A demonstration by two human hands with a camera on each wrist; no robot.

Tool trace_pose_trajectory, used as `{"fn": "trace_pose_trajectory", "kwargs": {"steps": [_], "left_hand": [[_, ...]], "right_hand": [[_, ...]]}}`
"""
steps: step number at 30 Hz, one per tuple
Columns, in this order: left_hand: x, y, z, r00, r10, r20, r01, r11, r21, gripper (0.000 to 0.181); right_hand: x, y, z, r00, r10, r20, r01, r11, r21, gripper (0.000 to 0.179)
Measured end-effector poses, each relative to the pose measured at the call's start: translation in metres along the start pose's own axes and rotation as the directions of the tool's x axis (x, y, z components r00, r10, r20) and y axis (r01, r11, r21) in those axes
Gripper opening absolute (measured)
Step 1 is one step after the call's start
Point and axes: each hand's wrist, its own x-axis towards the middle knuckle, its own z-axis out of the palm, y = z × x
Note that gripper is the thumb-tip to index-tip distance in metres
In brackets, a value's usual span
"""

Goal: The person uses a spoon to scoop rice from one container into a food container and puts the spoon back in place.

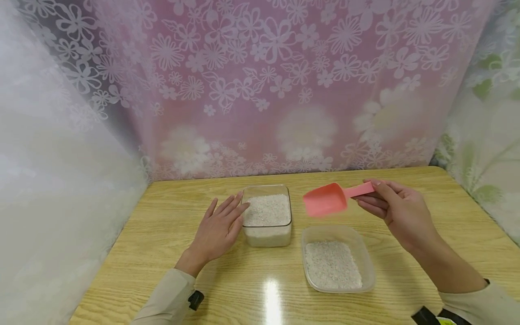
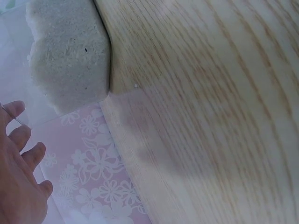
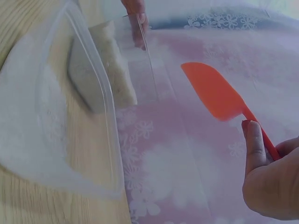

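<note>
My right hand (image 1: pixel 402 212) pinches the handle of a pink scoop (image 1: pixel 327 201) between thumb and fingers. The scoop is held level in the air, above and behind a translucent plastic tub (image 1: pixel 370 271); the part of its bowl that shows is bare pink. Pale, rice-like grains (image 1: pixel 333 266) cover the tub's bottom. To the left stands a clear, straight-walled container (image 1: pixel 268 237), filled much higher with similar grains (image 2: pixel 72 51). My left hand (image 1: pixel 219 228) has its fingers extended, with the fingertips at that container's left rim. In the right wrist view the scoop (image 3: pixel 212 91) shows as orange-red.
Both containers stand on a wood-grain table (image 1: pixel 170 198). A pink floral curtain (image 1: pixel 252 126) hangs behind its back edge, with pale hangings (image 1: pixel 61 180) at both sides. One small grain (image 2: pixel 136 86) lies on the table beside the clear container.
</note>
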Motion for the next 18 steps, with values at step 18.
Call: {"fn": "trace_pose_trajectory", "kwargs": {"steps": [18], "left_hand": [[0.000,-0.001,0.001,1.000,-0.006,0.008,0.006,1.000,-0.002,0.043]], "right_hand": [[0.051,0.055,0.027,0.976,0.172,-0.134,-0.166,0.984,0.058,0.023]]}}
